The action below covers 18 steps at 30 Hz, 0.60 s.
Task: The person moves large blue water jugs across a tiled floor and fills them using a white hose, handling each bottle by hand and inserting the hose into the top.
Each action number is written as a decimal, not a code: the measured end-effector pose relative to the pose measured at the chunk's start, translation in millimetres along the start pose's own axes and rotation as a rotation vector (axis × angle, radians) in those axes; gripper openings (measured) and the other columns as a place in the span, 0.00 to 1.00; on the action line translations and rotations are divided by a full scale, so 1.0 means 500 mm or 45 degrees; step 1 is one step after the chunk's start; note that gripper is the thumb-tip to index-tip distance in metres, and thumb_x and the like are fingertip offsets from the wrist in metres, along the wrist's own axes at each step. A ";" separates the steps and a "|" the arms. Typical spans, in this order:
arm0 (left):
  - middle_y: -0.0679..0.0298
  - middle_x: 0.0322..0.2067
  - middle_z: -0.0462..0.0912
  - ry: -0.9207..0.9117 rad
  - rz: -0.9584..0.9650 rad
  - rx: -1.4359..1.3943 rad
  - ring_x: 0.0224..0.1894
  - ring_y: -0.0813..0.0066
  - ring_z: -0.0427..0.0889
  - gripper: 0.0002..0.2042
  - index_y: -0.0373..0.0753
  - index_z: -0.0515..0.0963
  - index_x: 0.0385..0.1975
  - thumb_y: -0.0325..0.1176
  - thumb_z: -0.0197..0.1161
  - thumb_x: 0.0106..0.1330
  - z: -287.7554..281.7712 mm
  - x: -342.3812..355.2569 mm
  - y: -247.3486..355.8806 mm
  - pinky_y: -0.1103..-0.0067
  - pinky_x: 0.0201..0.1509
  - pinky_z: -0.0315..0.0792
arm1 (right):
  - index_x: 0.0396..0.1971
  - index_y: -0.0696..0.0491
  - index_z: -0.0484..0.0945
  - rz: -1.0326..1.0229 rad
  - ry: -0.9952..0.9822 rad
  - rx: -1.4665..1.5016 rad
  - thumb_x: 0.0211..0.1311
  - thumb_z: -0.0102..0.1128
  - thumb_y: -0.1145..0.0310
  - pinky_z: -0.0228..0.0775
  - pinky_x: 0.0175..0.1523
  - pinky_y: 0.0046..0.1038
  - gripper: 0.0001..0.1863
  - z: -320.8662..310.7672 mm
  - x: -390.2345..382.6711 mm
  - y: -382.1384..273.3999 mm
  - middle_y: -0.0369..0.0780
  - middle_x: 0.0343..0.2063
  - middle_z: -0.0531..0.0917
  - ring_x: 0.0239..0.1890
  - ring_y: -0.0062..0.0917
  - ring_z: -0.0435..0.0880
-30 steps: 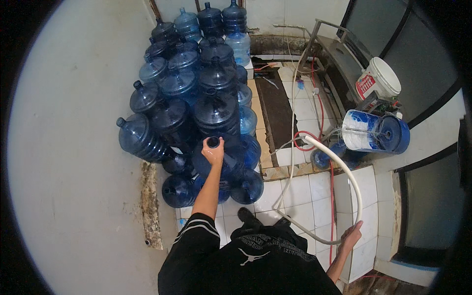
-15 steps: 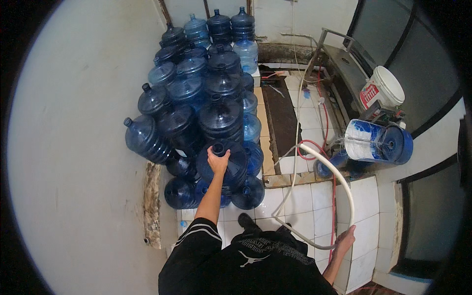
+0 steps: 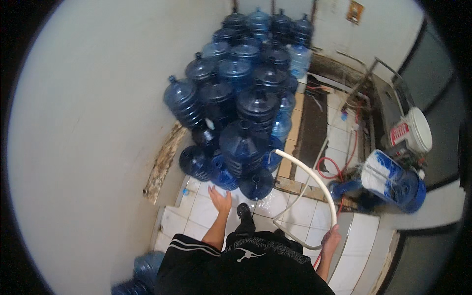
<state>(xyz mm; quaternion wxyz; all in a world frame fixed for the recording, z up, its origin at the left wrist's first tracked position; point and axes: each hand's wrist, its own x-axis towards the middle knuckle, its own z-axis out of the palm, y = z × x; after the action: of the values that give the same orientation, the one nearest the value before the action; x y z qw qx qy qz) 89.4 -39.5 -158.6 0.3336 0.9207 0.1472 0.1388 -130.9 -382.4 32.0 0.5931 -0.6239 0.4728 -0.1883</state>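
Observation:
My left hand (image 3: 220, 200) is open with its fingers spread, holding nothing, just nearer to me than the stack of blue water jugs. Closest to it are a blue jug (image 3: 223, 173) lying low in the stack and another jug (image 3: 256, 185) to its right. Above these stands a large dark-blue jug (image 3: 244, 150) with its open neck up. My right hand (image 3: 331, 239) is closed around a cream-coloured hose (image 3: 322, 184), which arches forward and left. The hose's free end hangs just right of the large jug.
A white bucket (image 3: 419, 129) and a blue-and-white container (image 3: 381, 172) stand at the right beside a metal frame. A thin red hose (image 3: 328, 169) loops over the tiled floor. More jugs (image 3: 147, 265) lie at the lower left, by the wall.
My left hand has let go of the large jug's neck and drawn back toward me. The hose's end has swung left, closer to that jug. The whole view has shifted.

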 end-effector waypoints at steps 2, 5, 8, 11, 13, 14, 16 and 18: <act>0.41 0.56 0.53 0.026 -0.197 0.098 0.59 0.47 0.55 0.32 0.29 0.58 0.52 0.34 0.62 0.46 -0.061 -0.141 -0.096 0.65 0.61 0.53 | 0.08 0.46 0.55 0.013 -0.257 0.023 0.62 0.43 0.50 0.41 0.12 0.18 0.26 -0.008 0.016 0.005 0.27 0.06 0.56 0.07 0.11 0.53; 0.42 0.55 0.54 0.079 -0.581 0.259 0.57 0.47 0.57 0.31 0.29 0.59 0.50 0.33 0.62 0.46 -0.154 -0.340 -0.201 0.66 0.59 0.57 | 0.07 0.47 0.56 -0.055 -0.504 -0.161 0.63 0.42 0.49 0.42 0.11 0.18 0.26 -0.007 0.045 0.024 0.27 0.06 0.57 0.07 0.11 0.53; 0.46 0.53 0.57 0.194 -0.999 0.307 0.54 0.51 0.62 0.28 0.32 0.62 0.49 0.34 0.62 0.46 -0.234 -0.540 -0.257 0.67 0.56 0.61 | 0.07 0.48 0.56 -0.097 -0.806 -0.261 0.63 0.42 0.49 0.42 0.12 0.18 0.27 0.000 0.069 0.053 0.27 0.06 0.57 0.07 0.11 0.54; 0.50 0.48 0.64 0.402 -1.286 0.306 0.51 0.54 0.65 0.26 0.33 0.64 0.45 0.36 0.63 0.46 -0.299 -0.728 -0.276 0.69 0.55 0.62 | 0.05 0.49 0.56 -0.135 -1.062 -0.370 0.63 0.42 0.49 0.42 0.13 0.21 0.28 0.014 0.058 0.085 0.28 0.05 0.57 0.08 0.13 0.54; 0.49 0.48 0.64 0.451 -1.459 0.285 0.51 0.54 0.65 0.26 0.33 0.65 0.45 0.36 0.63 0.46 -0.333 -0.842 -0.263 0.69 0.55 0.62 | 0.04 0.50 0.56 -0.303 -1.198 -0.552 0.63 0.42 0.49 0.42 0.14 0.23 0.30 0.030 0.027 0.098 0.29 0.05 0.57 0.08 0.15 0.53; 0.49 0.48 0.64 0.474 -1.532 0.273 0.51 0.54 0.65 0.26 0.34 0.65 0.45 0.36 0.63 0.46 -0.338 -0.890 -0.255 0.69 0.55 0.62 | 0.03 0.50 0.56 -0.329 -1.224 -0.639 0.63 0.42 0.50 0.42 0.15 0.24 0.31 0.033 0.011 0.099 0.29 0.04 0.57 0.08 0.15 0.53; 0.49 0.48 0.64 0.618 -1.675 0.197 0.50 0.54 0.66 0.26 0.34 0.65 0.45 0.36 0.63 0.46 -0.355 -0.977 -0.240 0.69 0.55 0.62 | 0.02 0.52 0.57 -0.529 -1.315 -0.740 0.63 0.42 0.51 0.43 0.16 0.26 0.31 0.032 -0.043 0.106 0.30 0.04 0.58 0.09 0.16 0.54; 0.48 0.47 0.64 0.743 -1.777 0.145 0.50 0.53 0.66 0.25 0.34 0.66 0.45 0.36 0.62 0.46 -0.369 -1.041 -0.245 0.69 0.55 0.62 | 0.03 0.52 0.58 -0.564 -1.556 -0.668 0.63 0.44 0.52 0.42 0.16 0.25 0.30 0.035 -0.108 0.113 0.30 0.04 0.58 0.10 0.15 0.54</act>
<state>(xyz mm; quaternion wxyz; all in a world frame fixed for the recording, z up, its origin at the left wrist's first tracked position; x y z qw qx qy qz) -475.6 -33.1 -184.5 0.2436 0.5557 0.7849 0.1256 -163.6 -320.0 -6.1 0.5302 -0.8222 -0.0536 0.2001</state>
